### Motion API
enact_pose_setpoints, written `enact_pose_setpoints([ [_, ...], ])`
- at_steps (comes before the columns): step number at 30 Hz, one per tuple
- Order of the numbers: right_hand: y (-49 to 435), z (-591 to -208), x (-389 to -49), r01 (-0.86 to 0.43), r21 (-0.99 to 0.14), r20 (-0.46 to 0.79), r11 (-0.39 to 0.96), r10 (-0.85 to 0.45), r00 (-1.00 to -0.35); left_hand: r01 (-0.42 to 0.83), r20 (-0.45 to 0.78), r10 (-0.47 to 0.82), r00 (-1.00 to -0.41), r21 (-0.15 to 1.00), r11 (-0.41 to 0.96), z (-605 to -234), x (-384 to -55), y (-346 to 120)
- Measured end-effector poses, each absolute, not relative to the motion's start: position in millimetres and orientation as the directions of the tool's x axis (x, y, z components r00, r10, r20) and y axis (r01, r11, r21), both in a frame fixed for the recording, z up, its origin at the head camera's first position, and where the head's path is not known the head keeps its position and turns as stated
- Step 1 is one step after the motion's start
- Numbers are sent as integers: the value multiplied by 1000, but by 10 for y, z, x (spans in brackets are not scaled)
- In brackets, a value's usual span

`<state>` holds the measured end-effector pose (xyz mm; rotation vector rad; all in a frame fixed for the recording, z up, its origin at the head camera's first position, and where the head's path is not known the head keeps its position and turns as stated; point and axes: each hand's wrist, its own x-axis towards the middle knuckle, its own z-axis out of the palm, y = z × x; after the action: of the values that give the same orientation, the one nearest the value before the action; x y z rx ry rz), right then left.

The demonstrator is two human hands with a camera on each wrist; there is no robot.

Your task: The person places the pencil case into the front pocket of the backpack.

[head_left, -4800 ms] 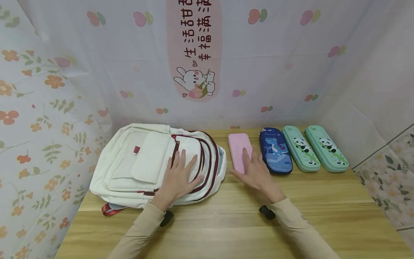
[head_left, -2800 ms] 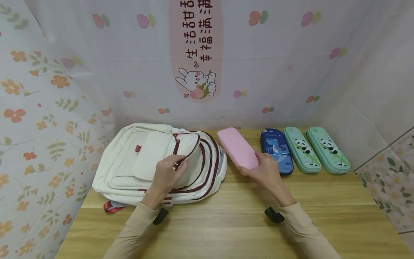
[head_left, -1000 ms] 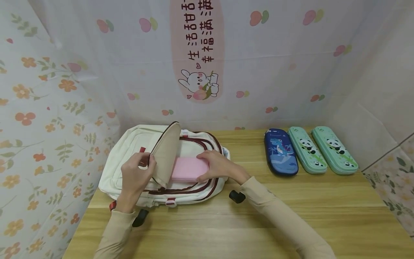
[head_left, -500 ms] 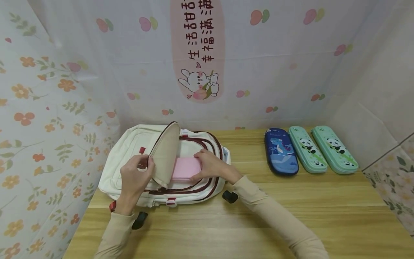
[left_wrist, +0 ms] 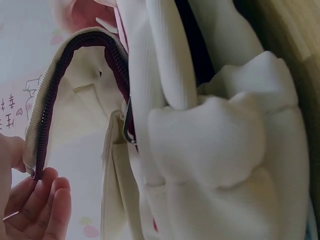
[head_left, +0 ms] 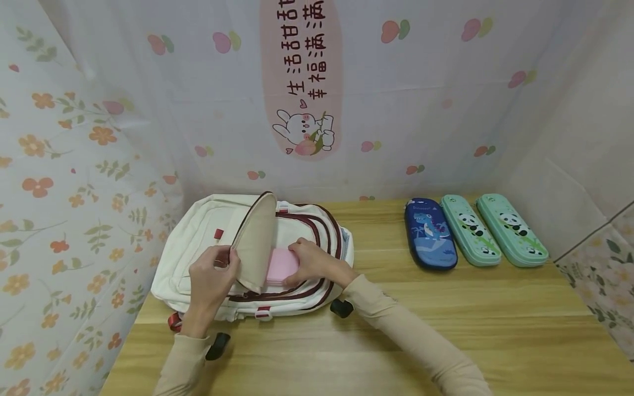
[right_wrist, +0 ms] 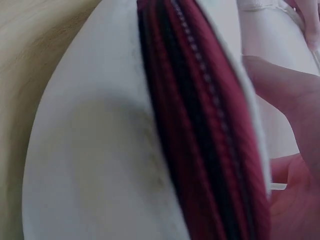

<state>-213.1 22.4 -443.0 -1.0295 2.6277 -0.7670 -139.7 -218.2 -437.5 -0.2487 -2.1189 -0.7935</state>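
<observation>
Plain pink case (head_left: 281, 265) deeper under cream flap (head_left: 258, 247)

Matt cloth backpack (head_left: 195, 223), smooth pink case (head_left: 281, 265), rough zip (left_wrist: 46, 107), satin wood-grain table (head_left: 297, 357), creased cloth backdrop (head_left: 421, 110)

I wear beige sleeves (head_left: 411, 336); I see a cream backpack (head_left: 257, 245) with maroon trim (right_wrist: 235, 125), a plain pink case (head_left: 281, 266), a navy dinosaur-print case (head_left: 430, 235), two mint-green panda-print cases (head_left: 470, 231) and a yellowish wood-grained worktop (head_left: 510, 324).

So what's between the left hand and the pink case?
In the head view, the raised flap of the backpack stands between the left hand and the pink case.
</observation>
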Motion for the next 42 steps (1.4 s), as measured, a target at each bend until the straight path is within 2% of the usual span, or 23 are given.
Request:
enact_pose_setpoints([
  [16, 346, -4457, -2047, -596, -485, 17, 640, -674, -738, 442, 785, -108, -609, 450, 776, -4412, -1343, -2162],
  [22, 491, -4405, -2059, -546, -541, 10, 639, -644, -765, 420, 776, -118, -619, 455, 785, -4424, -1353, -2164],
  [42, 1015, -4428, -2105, -547, -547, 189, 633, -543, -818, 431, 763, -114, -636, 475, 767, -4447, -1353, -2137],
])
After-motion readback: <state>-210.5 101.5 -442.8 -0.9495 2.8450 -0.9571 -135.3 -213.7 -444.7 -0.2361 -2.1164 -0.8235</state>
